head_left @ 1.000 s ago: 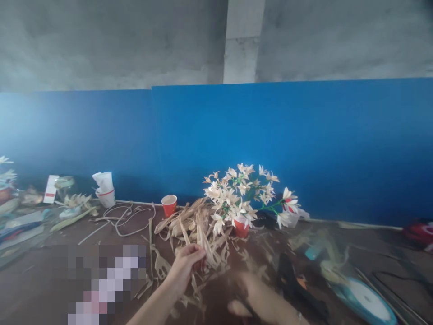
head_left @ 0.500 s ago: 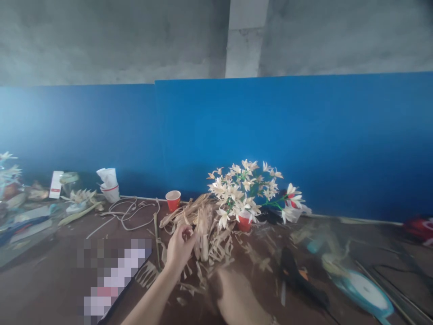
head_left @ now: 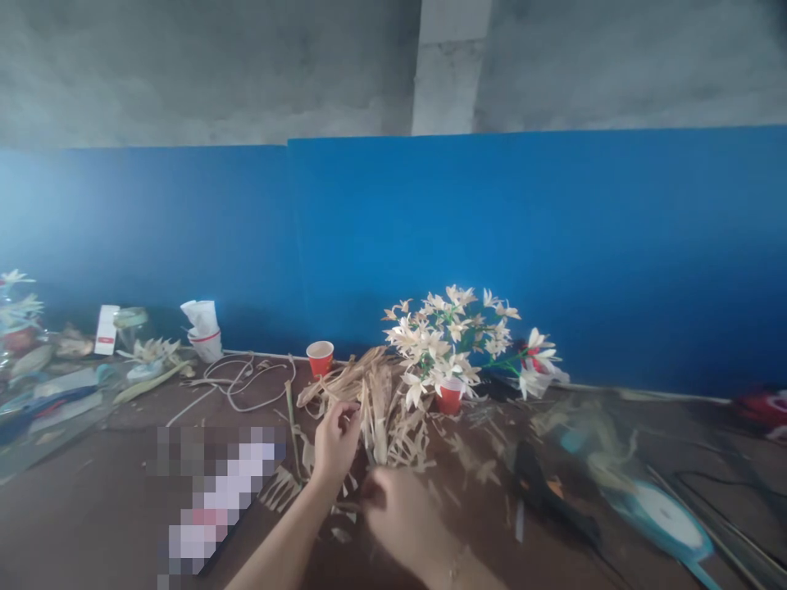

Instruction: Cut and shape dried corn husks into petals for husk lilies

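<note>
My left hand (head_left: 337,442) is closed, fingertips pinched together at the left edge of a pile of dried husk strips (head_left: 378,401); whatever lies between them is too small to name. Just in front of the pile, my right hand (head_left: 397,508) is curled and slightly blurred, its fingertips hidden. Cut husk pieces (head_left: 411,442) lie around both hands. Behind the pile on the right, cream flowers (head_left: 455,336) on green stems stand in a red cup (head_left: 451,399).
An orange-red cup (head_left: 320,359) stands behind the pile. White cord (head_left: 246,385) loops at the left, beside a blurred-out object (head_left: 227,500). To the right lie a black glue gun (head_left: 547,492) and a teal-and-white roll (head_left: 670,516).
My right hand has moved up and left, closer to my left hand and the husk pile. The whole view has shifted slightly.
</note>
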Demonstrator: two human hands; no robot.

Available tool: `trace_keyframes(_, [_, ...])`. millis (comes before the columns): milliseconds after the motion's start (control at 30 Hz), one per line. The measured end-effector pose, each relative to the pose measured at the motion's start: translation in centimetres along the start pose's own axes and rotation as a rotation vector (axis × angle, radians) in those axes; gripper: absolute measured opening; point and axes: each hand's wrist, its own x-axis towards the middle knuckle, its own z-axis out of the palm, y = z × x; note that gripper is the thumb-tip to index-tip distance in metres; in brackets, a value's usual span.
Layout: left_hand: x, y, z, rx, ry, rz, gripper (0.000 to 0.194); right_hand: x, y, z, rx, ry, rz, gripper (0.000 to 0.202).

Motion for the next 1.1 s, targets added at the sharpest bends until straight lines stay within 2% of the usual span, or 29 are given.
trace_keyframes(100, [-0.1,0.0,0.0,-0.020,0.003,0.002,0.016,-0.3,-0.4,2.4,-0.134,-0.031,-0.182,0.016])
trace_keyframes(267, [-0.2,-0.1,0.2,-0.042,0.001,0.015,0.014,1.0,0.1,6.7,-0.262,0.082,-0.197,0.035])
trace_keyframes(367, [-0.1,-0.3,0.2,-0.052,-0.005,0.028,0.013,1.4,0.2,7.3,-0.254,0.048,-0.206,0.028])
trace_keyframes(467, [-0.2,-0.2,0.1,-0.071,-0.021,0.044,0.013,0.9,0.0,5.4,-0.168,0.062,-0.200,0.018])
trace_keyframes(567, [-0.5,0.6,-0.1,-0.111,-0.069,0.088,0.012,0.6,0.7,1.6,0.211,0.175,-0.076,0.012])
trace_keyframes(600, [-0.8,1.0,-0.2,-0.121,-0.102,0.131,0.012,0.6,1.2,0.3,0.404,0.166,0.023,0.012])
trace_keyframes(633, [-1.0,1.4,-0.2,-0.119,-0.137,0.189,0.013,0.7,1.9,-1.0,0.603,0.084,0.151,0.011])
trace_keyframes(733, [-2.1,2.8,-0.1,-0.094,-0.310,0.377,0.021,1.1,4.4,-3.4,0.741,-0.031,0.205,0.018])
trace_keyframes(833, [-3.2,3.5,0.4,-0.071,-0.466,0.493,0.032,1.2,6.4,-3.8,0.808,-0.107,0.212,0.024])
trace_keyframes(900, [-3.7,3.7,0.8,-0.039,-0.513,0.539,0.033,1.0,7.1,-3.4,0.843,-0.135,0.212,0.030])
trace_keyframes(1033, [-3.8,3.6,1.1,0.043,-0.486,0.573,0.024,0.8,7.6,-2.5,0.885,-0.103,0.197,0.027])
trace_keyframes(1100, [-3.7,3.6,1.1,0.081,-0.469,0.559,0.022,0.7,7.6,-2.3,0.872,-0.007,0.172,0.023])
